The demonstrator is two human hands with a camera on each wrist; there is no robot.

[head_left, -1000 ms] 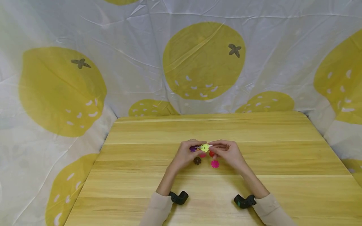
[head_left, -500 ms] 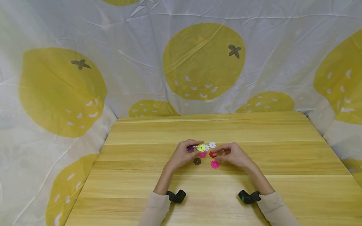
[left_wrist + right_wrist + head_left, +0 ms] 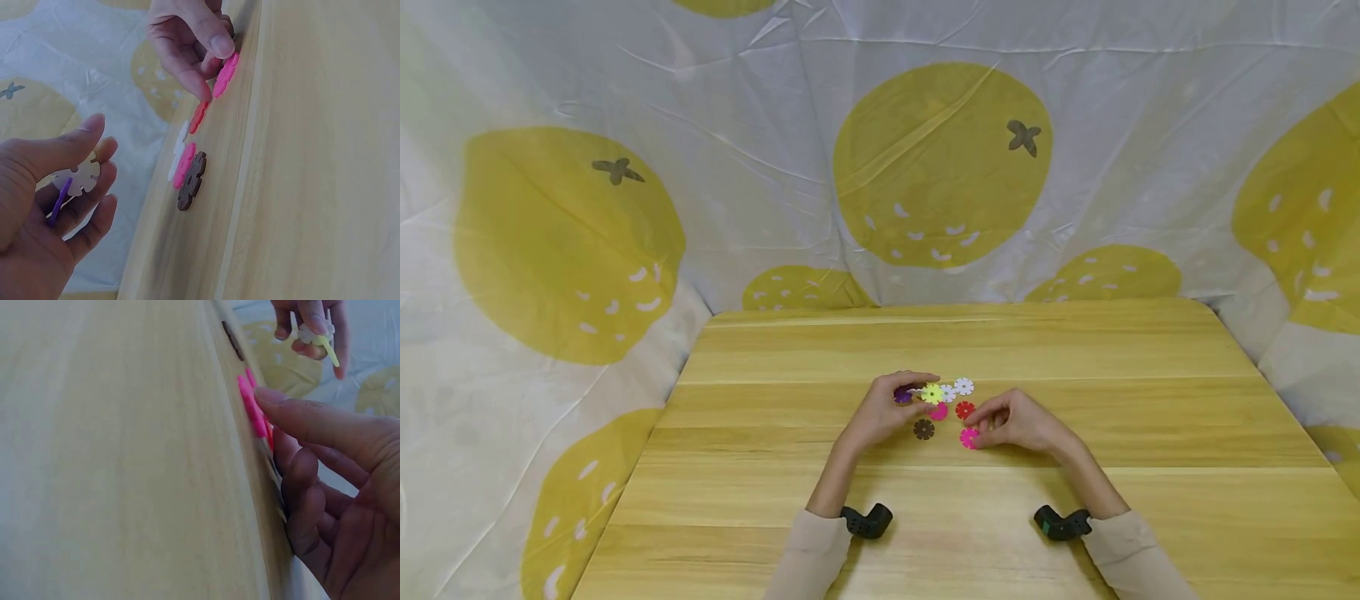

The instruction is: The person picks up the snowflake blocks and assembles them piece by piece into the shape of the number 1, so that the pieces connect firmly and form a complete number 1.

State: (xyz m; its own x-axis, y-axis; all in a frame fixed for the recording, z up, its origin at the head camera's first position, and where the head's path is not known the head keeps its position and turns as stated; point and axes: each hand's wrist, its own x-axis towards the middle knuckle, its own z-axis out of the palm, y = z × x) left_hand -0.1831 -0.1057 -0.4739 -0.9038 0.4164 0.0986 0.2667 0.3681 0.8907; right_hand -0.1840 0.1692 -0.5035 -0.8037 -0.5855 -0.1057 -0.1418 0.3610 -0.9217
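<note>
1. Gripping a joined chain of notched flower discs (image 3: 84, 180), the left hand (image 3: 880, 413) has thumb and fingers clamped on it, up above the desk (image 3: 790, 508).
2. Three discs make up the chain: one purple disc (image 3: 57, 203), one held white disc (image 3: 307, 332) and one yellow disc (image 3: 932, 394).
3. The chain's long axis runs crosswise in the head view, purple end toward the left palm, yellow end pointing right. The yellow disc turns its broad face to the head camera; the held white disc shows there as a thin strip.
4. Six loose discs lie on the desk, broad faces up: two white, two hot pink, one red, one brown.
5. The right hand (image 3: 1030, 422) touches the near hot pink disc (image 3: 968, 439) with its thumb; whether thumb and index finger pinch it, I cannot tell.
6. The red disc (image 3: 965, 410) is near that index fingertip.
7. The far hot pink disc (image 3: 938, 412) lies between the brown disc (image 3: 923, 430) and the two white discs (image 3: 964, 387), which sit side by side beyond the red one.
</note>
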